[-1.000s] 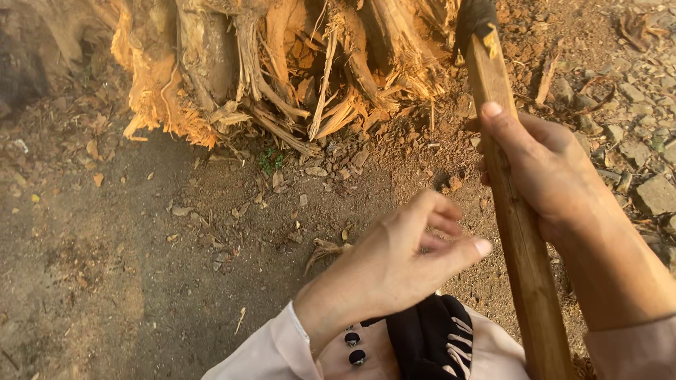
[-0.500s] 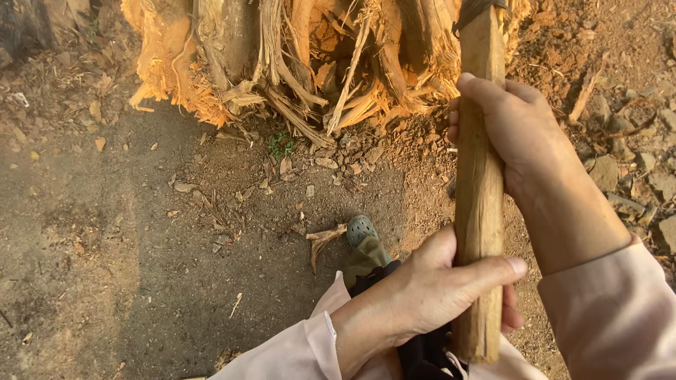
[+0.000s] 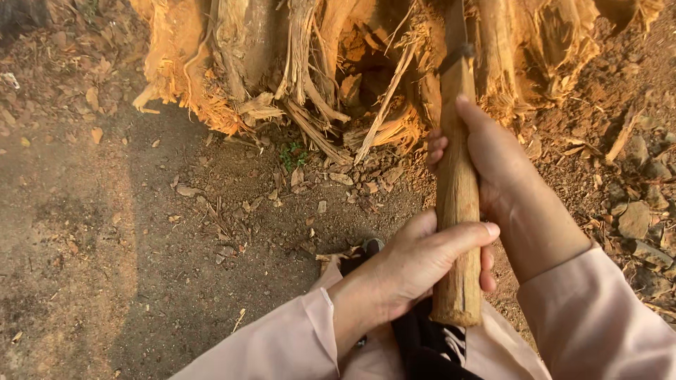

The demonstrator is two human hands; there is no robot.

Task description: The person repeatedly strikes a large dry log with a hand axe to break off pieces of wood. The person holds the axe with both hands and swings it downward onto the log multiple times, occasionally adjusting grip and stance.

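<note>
A thick wooden handle [image 3: 457, 190] runs from near my body up toward a splintered tree stump [image 3: 296, 63]. My left hand [image 3: 415, 264] is wrapped round its lower end. Higher on the shaft, my right hand [image 3: 493, 158] grips it from the right side. A dark metal band [image 3: 458, 56] shows where the handle reaches the stump; the tool's head is hidden against the torn orange wood. Both my sleeves are pale pink.
Bare brown earth with dry leaves and wood chips [image 3: 331, 176] lies in front of the stump. Loose stones [image 3: 634, 218] sit on reddish soil at the right. My foot in a dark sandal [image 3: 370, 248] shows below the hands.
My left hand, free a second ago, has closed on the handle's lower end. The handle has swung more upright, its top now against the stump.
</note>
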